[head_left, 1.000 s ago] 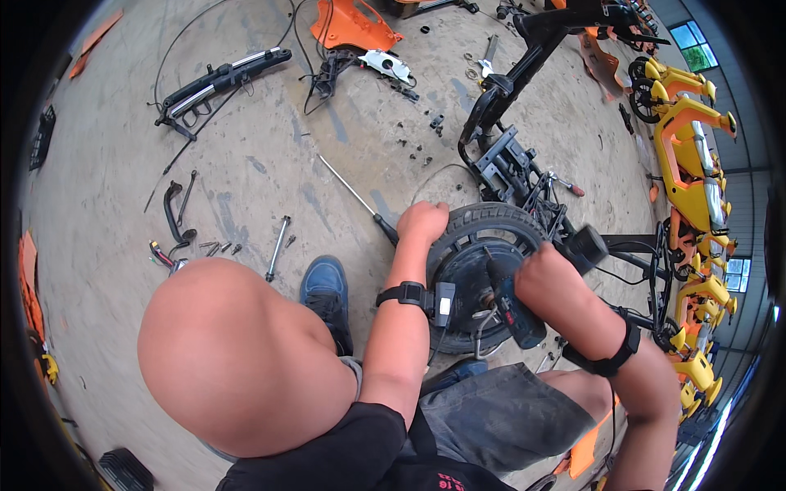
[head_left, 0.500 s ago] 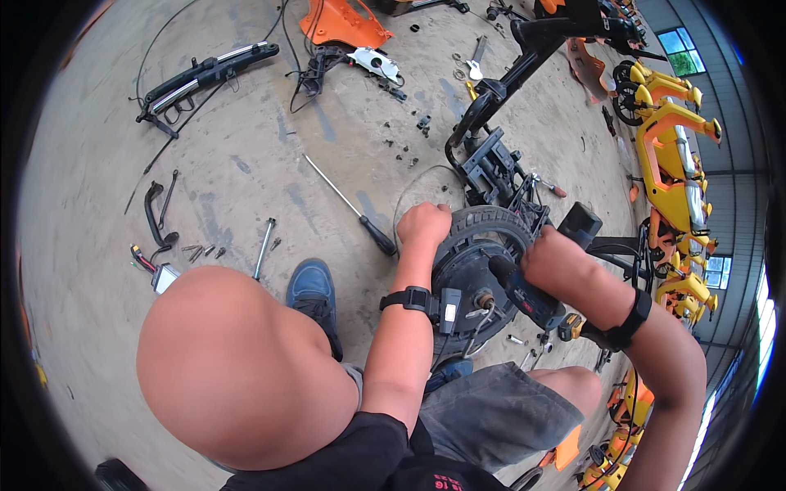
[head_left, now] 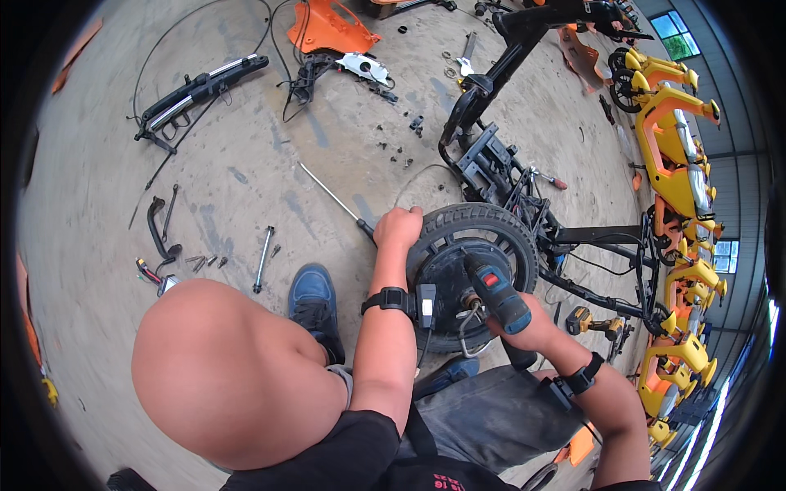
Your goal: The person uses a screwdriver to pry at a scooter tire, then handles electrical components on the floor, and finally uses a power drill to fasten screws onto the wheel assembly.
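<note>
My right hand [head_left: 530, 326] is wrapped around a blue and black cordless drill [head_left: 499, 301]. The drill's nose is over the dark hub [head_left: 446, 286] of a wheel with a black tyre [head_left: 483, 214], just beside the axle end; whether it touches the hub I cannot tell. At the tyre's left edge my left hand [head_left: 399, 227] is closed on the rim of the tyre, its fingertips partly hidden. A long screwdriver [head_left: 332, 195] lies on the floor with its handle partly behind that hand. The wheel is joined to a stripped black scooter frame [head_left: 491, 168].
A yellow cordless tool [head_left: 596, 324] lies right of the wheel. Left on the floor are a long bolt [head_left: 264, 260], a black bent lever [head_left: 155, 222] and a black fork part [head_left: 201, 92]. Orange panels [head_left: 332, 29] lie farther off. Yellow scooters [head_left: 671, 155] line the right side.
My right hand has come nearer to me and turned the drill, so its nose now points away from me. My left hand has shifted slightly left, over the screwdriver's handle.
</note>
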`<state>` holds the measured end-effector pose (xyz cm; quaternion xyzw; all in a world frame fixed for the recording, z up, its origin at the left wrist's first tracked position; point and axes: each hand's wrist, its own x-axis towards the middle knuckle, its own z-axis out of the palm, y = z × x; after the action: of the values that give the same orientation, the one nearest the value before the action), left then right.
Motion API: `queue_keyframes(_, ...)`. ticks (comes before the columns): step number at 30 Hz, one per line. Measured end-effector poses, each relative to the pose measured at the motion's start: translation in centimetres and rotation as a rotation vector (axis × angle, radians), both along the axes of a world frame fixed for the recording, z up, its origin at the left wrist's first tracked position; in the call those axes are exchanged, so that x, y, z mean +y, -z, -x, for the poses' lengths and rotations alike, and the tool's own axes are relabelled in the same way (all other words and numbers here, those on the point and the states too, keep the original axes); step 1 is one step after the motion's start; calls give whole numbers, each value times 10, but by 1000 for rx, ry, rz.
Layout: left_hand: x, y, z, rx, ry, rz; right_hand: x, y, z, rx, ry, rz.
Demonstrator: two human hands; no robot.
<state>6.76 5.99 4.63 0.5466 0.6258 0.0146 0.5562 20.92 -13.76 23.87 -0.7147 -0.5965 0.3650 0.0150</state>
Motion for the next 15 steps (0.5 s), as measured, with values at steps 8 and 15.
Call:
queue_keyframes(8, 1, -3, -1, -16, 1, -4, -20, 24, 14, 108, 303, 45)
queue_keyframes(15, -3, -4, -1, -24, -15, 6, -22, 24, 20, 153, 371, 15)
